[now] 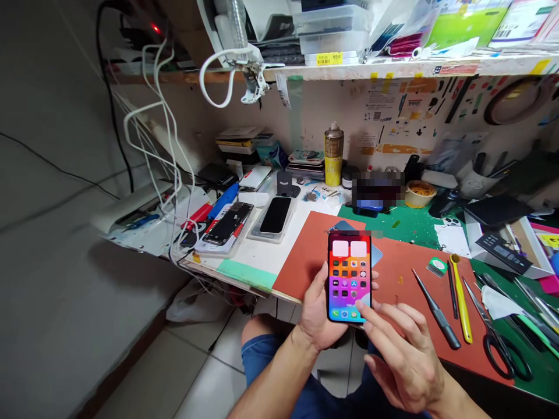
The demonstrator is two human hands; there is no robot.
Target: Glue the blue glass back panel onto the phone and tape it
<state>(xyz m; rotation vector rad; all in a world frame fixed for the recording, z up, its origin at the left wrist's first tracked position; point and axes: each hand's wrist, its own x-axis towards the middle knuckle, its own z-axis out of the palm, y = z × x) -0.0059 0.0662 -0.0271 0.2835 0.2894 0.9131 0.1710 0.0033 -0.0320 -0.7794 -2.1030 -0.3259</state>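
A lit smartphone [348, 279] shows a home screen with rows of app icons on an orange-to-blue background. My left hand [321, 308] grips it from beneath, thumb along the left edge and fingertips showing at the right edge. Over the lower right of the screen, my right hand [404, 352] holds its index fingertip at the glass; whether it touches I cannot tell. The other fingers of that hand are spread and hold nothing. Behind the phone lies an orange-brown mat [301, 256] at the bench's front edge.
On the left lie a dark-screened phone [276, 215] and an opened phone [229, 224]. Tweezers [437, 311], a yellow-handled tool [462, 302] and scissors [498, 337] rest at right. A spray can [333, 154] stands at the back. White cables [168, 151] hang on the left.
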